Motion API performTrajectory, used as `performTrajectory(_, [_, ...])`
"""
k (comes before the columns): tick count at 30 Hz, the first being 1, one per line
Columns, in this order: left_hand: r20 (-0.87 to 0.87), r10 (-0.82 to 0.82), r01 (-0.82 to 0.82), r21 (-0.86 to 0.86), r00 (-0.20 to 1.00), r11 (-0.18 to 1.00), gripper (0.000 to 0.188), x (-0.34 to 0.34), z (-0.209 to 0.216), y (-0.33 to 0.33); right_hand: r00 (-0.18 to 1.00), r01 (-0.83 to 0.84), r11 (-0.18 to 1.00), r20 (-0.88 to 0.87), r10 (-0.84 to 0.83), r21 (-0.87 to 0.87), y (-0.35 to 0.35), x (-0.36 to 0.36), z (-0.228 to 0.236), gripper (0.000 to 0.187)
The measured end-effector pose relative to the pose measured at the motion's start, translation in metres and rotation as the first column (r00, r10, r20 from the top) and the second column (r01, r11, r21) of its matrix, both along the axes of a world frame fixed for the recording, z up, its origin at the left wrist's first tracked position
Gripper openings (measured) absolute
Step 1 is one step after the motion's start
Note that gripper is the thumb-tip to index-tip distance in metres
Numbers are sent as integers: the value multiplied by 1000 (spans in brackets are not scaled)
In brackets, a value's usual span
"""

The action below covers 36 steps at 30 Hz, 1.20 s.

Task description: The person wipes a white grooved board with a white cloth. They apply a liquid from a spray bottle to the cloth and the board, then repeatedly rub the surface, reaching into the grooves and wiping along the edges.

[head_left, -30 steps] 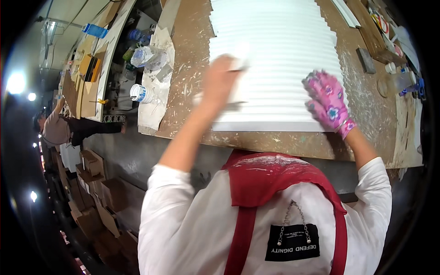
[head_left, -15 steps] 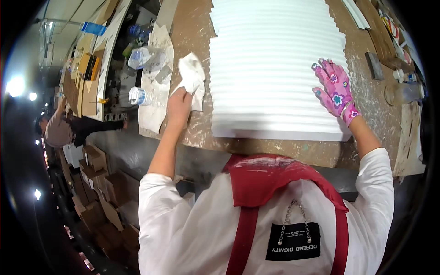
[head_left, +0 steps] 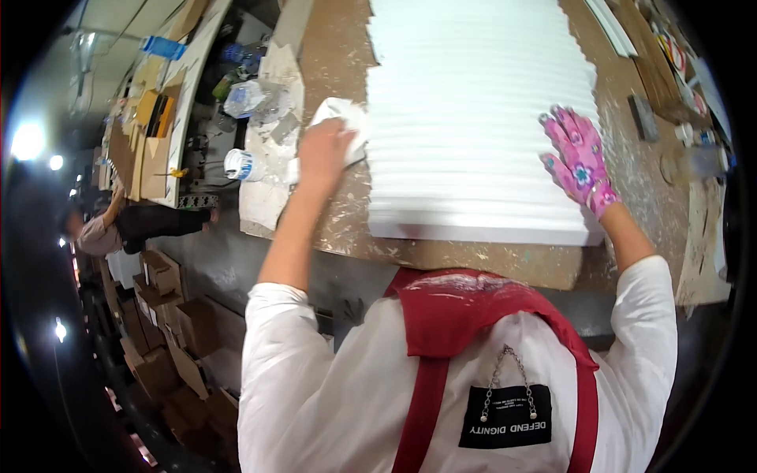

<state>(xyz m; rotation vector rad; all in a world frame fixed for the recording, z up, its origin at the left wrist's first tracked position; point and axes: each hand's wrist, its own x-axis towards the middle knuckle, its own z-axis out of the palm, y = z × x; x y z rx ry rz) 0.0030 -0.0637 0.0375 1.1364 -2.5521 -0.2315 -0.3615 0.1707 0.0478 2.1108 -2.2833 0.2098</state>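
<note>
White ridged strips [head_left: 473, 142] lie side by side on the brown, paint-specked table [head_left: 337, 71], their ends slightly uneven. At their left edge, my bare left hand [head_left: 322, 156] is closed over a crumpled white cloth [head_left: 355, 130]. Motion smears the fingers a little, and part of the cloth is hidden under them. My right hand [head_left: 579, 158], in a pink flowered glove, rests flat on the right side of the strips with its fingers spread.
Left of the cloth stand a white tub [head_left: 239, 165] and a clear plastic bottle [head_left: 246, 99]. A dark block [head_left: 643, 118] and a clear jar [head_left: 694, 164] are on the right. Cardboard boxes [head_left: 197, 327] are stacked at lower left; another person [head_left: 106, 229] works at the far-left bench.
My left hand has moved up and right with the cloth, toward the strips' left edge, and the cloth has bunched beneath it. My right hand has stayed almost in place.
</note>
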Motion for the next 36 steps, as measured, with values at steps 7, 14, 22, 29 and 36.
performTrajectory(7, [-241, -328, 317, -85, 913, 945, 22, -70, -17, 59, 990, -131, 989, -56, 128, -65, 7, -2, -25, 52])
performTrajectory(14, [-389, -49, 1, -121, 920, 993, 8, -9, -25, 11, 964, -63, 998, 259, 64, -14, 14, 1, -38, 53])
performTrajectory(22, [-290, -422, 435, -22, 859, 900, 45, -160, -77, 80, 996, -90, 996, -22, 90, 16, 6, 10, -15, 49])
performTrajectory(29, [-385, 252, -154, 268, 888, 951, 25, -39, -36, -18, 998, -25, 999, 51, 27, -31, 2, 0, 3, 53])
performTrajectory(36, [-287, -285, 377, 348, 914, 858, 39, -209, -56, 79, 985, -158, 973, 44, 167, -167, 1, 1, -18, 61])
